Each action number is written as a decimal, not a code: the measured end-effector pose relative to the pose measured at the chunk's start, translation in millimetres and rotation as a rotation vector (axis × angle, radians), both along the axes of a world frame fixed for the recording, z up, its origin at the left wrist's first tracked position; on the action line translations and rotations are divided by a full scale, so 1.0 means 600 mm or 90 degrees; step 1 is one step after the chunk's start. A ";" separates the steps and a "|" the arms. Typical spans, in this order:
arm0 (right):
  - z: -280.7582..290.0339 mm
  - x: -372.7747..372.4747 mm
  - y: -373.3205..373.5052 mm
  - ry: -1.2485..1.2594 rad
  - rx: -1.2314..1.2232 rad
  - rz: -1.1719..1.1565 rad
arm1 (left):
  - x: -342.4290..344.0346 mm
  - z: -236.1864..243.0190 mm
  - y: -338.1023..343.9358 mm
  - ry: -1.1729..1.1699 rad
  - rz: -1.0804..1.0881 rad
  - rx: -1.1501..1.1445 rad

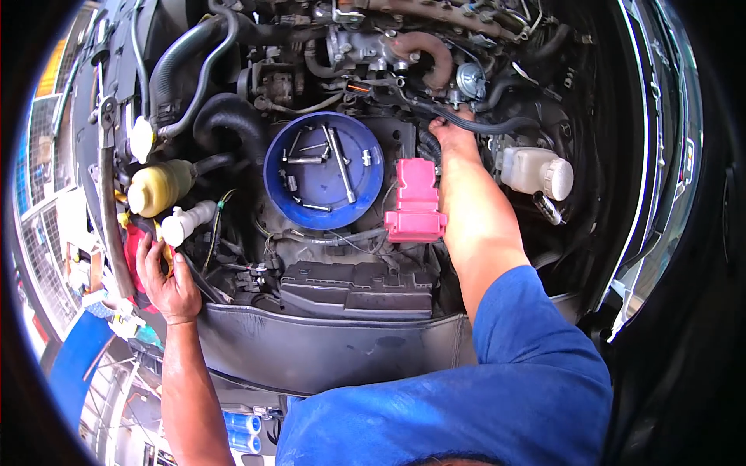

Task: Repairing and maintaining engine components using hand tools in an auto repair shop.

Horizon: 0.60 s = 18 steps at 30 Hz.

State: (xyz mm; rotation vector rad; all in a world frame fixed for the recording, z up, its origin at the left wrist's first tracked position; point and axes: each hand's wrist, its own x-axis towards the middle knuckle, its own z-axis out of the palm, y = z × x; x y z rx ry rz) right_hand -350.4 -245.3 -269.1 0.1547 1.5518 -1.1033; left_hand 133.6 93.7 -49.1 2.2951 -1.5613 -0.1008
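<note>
Blue shirt (443,404) fabric is filling the foreground, and beyond it the right hand (455,130) is reaching in by a black hose (497,126), just below a round metal actuator (470,80); whether its fingers are gripping anything, I cannot tell. Bare left-hand fingers (180,268) are spreading slightly apart beside a white plastic reservoir (179,227), while a blue bowl (322,179) is holding a long extension bar (340,165) between the forearms.
</note>
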 end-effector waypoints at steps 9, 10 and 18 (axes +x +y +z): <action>0.000 -0.003 0.002 -0.054 -0.014 -0.040 | 0.000 -0.002 -0.001 0.009 0.004 -0.012; 0.002 -0.003 0.003 -0.042 -0.025 -0.024 | 0.000 -0.002 -0.001 0.007 0.002 -0.010; -0.008 0.001 0.002 -0.033 -0.022 -0.116 | 0.002 -0.006 0.003 0.019 0.014 -0.005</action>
